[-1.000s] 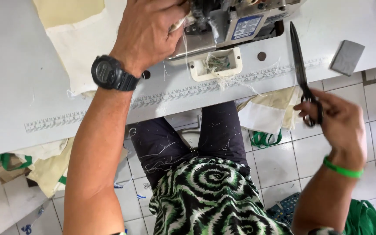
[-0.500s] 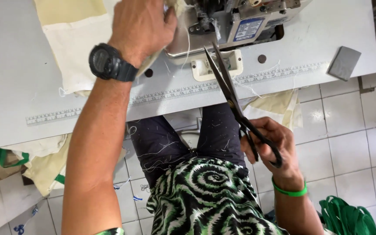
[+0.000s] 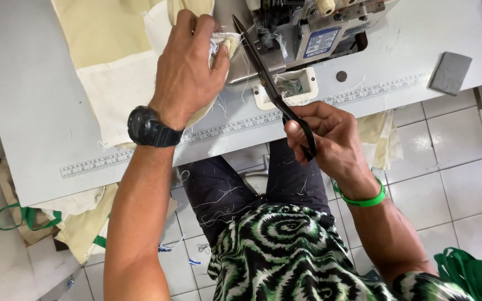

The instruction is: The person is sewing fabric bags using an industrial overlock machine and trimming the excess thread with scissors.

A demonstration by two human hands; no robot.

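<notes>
Head view, looking down. A cream fabric piece (image 3: 124,67) is spread flat on the white counter (image 3: 29,111), far left of the sewing machine (image 3: 308,28). A bunched edge of that fabric is pinched by the left hand (image 3: 188,72), fingers curled tight around the frayed corner just left of the machine's base. A black wristwatch (image 3: 150,128) is worn on the left wrist.

Black scissors (image 3: 271,89) are gripped by the right hand (image 3: 330,136), fingers closed through the handle loops at the near edge of the counter. The blades are seen drawn together or nearly so, pointed far and slightly left, with the tip just beside the pinched fabric corner and the left hand's fingertips; actual contact with the fabric cannot be told. The scissors lie between the two hands, over the machine's bed plate. A green wristband (image 3: 364,198) is worn on the right wrist.

Loose threads are seen hanging from the pinched corner. A printed ruler strip (image 3: 140,153) runs along the near edge of the counter. A grey block (image 3: 449,72) lies on the counter far right, well apart from both hands. More cream fabric (image 3: 383,136) hangs off the near edge beside the right hand. Tiled floor (image 3: 464,184) is visible below, with a cream and green bag pile (image 3: 57,223) at near left.
</notes>
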